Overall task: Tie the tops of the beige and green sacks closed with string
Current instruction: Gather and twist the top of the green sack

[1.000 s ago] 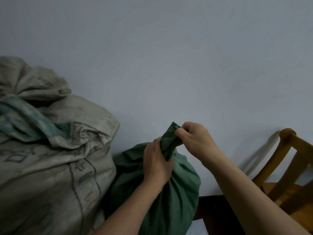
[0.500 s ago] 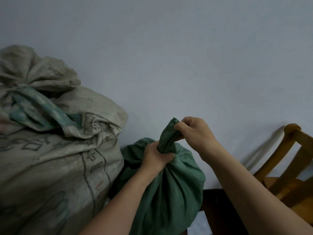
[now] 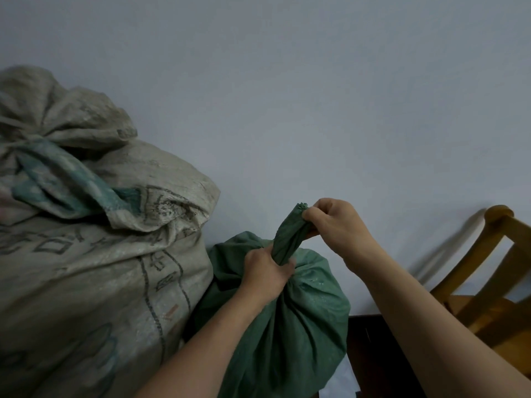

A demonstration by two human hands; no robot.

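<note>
1. Green sack (image 3: pixel 287 326), lower centre of the frame, full and rounded, pressed against the beige sack (image 3: pixel 94 268) at lower left.
2. Left hand (image 3: pixel 265 275), clenched around the gathered neck of the green sack at its base, just above the bulging body.
3. Right hand (image 3: pixel 334 222), pinching the tip of the twisted neck (image 3: pixel 287 237) between thumb and fingers, drawn upward and slightly right of the left hand.
4. Step in hand, as judged: mouth of the green sack gathered and twisted into a tight rope, not yet bound. No string visible on it or in either hand.
5. Next move, as judged: string to be fetched and wound around the neck just above the left fist; one hand needed to keep the twist from loosening while the other wraps and knots.
6. Beige sack, filling the left of the frame, top bunched at upper left and apparently cinched with a pale cord (image 3: pixel 17 143); knot too small to confirm. Faded green cloth strip (image 3: pixel 66 179) draped across its shoulder.
7. Room: plain pale wall (image 3: pixel 316 96) across the upper frame; wooden chair (image 3: pixel 494 282) at right edge, casting a soft shadow on the wall; dark floor or skirting (image 3: pixel 370 349) at lower right. Surface under the sacks hidden.
</note>
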